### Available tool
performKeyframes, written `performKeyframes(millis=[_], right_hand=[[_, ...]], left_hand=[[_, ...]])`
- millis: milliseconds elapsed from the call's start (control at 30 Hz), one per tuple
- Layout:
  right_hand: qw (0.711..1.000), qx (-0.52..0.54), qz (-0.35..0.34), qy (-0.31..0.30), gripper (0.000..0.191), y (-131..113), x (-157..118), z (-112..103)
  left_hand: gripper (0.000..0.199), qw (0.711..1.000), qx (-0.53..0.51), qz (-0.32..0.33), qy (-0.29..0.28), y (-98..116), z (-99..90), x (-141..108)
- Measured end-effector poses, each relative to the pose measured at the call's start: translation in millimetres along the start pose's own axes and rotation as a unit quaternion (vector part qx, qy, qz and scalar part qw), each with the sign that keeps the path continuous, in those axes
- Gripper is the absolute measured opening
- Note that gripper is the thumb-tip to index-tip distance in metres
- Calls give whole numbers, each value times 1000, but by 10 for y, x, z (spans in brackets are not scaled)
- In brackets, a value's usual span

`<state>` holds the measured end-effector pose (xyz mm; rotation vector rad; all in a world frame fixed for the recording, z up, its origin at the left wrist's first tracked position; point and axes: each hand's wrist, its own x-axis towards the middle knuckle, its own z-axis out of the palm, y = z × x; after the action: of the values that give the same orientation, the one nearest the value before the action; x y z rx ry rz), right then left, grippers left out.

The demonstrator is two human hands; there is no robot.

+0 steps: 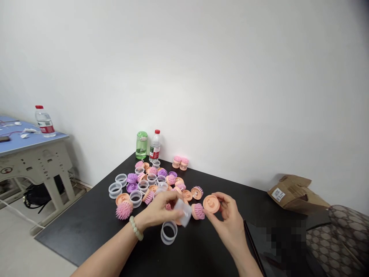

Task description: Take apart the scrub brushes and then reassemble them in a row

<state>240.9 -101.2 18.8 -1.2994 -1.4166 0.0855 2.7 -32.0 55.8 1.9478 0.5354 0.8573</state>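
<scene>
Wall to wristband, we take in the scene: a white wall stands at 12 o'clock behind the black surface, where a spread of peach, purple and pink-bristled parts and clear rings fans toward 11 o'clock from the left hand.

Crumpled cardboard packaging lies at 2 o'clock from the right hand. That hand is half curled, thumb and fingers gripping a peach disc at its edge, the disc's raised centre turned toward us. The left hand is drawn in tighter, pinching a clear piece so blurred that we cannot tell its exact shape or long axis, though it looks tilted.

Between the 2 held parts runs the key line: from the clear piece, the round disc sits near, just above 3 o'clock, apart from it and within the right hand's own hold.

A green bottle and a red-capped bottle stand at 11 o'clock. At 5 o'clock from the left hand, we spot 1 loose ring; between the hands, a pink-bristled piece; smallest, a beaded bracelet.
</scene>
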Motion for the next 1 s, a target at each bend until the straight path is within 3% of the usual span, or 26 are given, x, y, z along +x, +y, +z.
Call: performKeyframes(millis=[100,167,267,400,600,767,900,1000], right_hand=[[984,-14,81,-157,31,-29,123,-207],[963,-49,86,-251,21,-82,157,-302],[938,-52,70,-336,29,-150,112,-297],[907,-66,28,-416,27,-177,-33,-80],[887,-259,-118,-364,22,-158,-143,188],[877,-330,-115,-331,11,-164,-132,239],[914,-309,-73,-253,7,-168,-81,204],[967,-207,-6,-148,27,-37,-53,192]], left_hand=[[42,975,91,124,-160,-45,90,-45],[47,948,156,178,-213,-113,178,-68],[49,915,261,189,-242,-205,241,-90],[40,890,360,168,-222,-205,157,-100],[40,874,438,108,-179,-127,80,-88],[57,853,497,87,-133,-231,97,-75],[72,873,458,122,-118,-281,94,-68],[73,888,416,165,-103,-276,108,-57]])
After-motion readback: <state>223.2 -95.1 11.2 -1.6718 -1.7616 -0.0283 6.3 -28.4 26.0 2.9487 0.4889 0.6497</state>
